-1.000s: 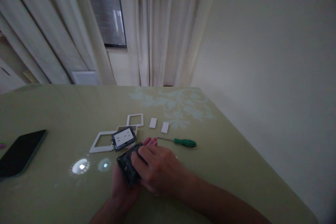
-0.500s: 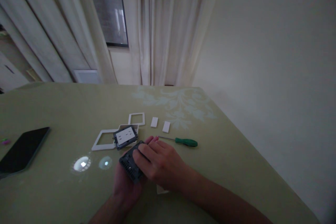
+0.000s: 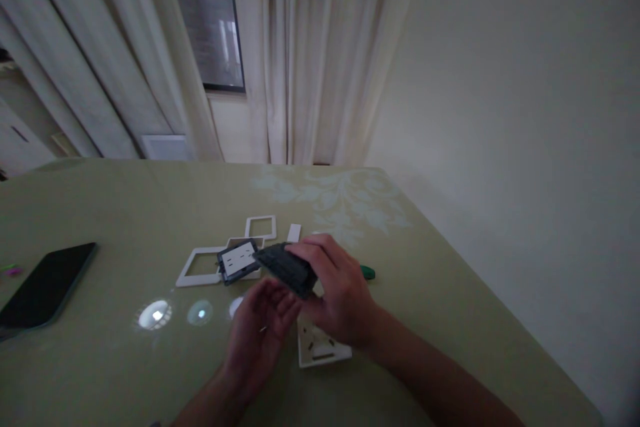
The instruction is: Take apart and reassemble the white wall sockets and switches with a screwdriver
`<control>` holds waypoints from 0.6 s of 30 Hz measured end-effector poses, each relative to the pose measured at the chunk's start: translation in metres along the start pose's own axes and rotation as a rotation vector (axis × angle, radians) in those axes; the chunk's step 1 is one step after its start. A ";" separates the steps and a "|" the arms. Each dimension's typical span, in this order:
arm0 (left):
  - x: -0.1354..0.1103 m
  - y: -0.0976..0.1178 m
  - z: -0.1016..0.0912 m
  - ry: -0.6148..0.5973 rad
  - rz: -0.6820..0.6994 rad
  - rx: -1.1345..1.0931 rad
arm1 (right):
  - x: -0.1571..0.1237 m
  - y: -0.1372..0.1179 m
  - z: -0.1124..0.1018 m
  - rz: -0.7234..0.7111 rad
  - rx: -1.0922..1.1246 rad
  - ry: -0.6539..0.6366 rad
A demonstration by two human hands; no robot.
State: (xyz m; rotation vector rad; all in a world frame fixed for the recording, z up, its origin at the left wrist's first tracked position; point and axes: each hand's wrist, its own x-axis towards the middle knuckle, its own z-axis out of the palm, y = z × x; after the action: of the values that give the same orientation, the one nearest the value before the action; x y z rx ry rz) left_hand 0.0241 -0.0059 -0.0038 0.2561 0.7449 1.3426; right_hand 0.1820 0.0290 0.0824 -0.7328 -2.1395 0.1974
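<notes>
My right hand point(image 3: 345, 290) grips a dark grey switch module point(image 3: 290, 268) from above and holds it tilted over the table. Below and to its left, my left hand point(image 3: 263, 330) is cupped palm up with fingers loosely apart. A tiny shiny bit shows on the left palm, too small to name. Under my right wrist lies a white plastic back plate point(image 3: 324, 349) with holes and slots, partly covered. Beyond the hands, a socket module point(image 3: 239, 260) with a white face rests across white frames point(image 3: 186, 273).
A smaller white frame point(image 3: 261, 219) and a white rectangular piece point(image 3: 295, 232) lie farther back. The green screwdriver handle point(image 3: 368, 272) shows right of my right hand. A black phone point(image 3: 47, 283) lies at left. The table point(image 3: 450, 333) edge runs along the wall at right.
My right hand has lifted the switch module off my left hand, up and to the right, and tilted it. The left palm is uncovered, and more of the white back plate shows.
</notes>
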 end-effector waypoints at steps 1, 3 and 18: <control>-0.001 0.000 0.000 -0.006 -0.023 -0.012 | 0.001 0.002 -0.007 0.024 0.023 0.028; -0.005 0.001 0.002 -0.046 -0.072 0.004 | -0.003 0.008 -0.020 0.074 0.055 0.078; 0.131 0.106 0.069 0.072 0.318 0.921 | -0.088 0.076 0.000 0.795 0.540 0.404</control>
State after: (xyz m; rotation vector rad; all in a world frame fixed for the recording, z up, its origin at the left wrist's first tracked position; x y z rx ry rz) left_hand -0.0108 0.1594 0.0641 1.0947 1.3984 1.2203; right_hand 0.2559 0.0413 -0.0060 -1.1339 -1.2358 0.9191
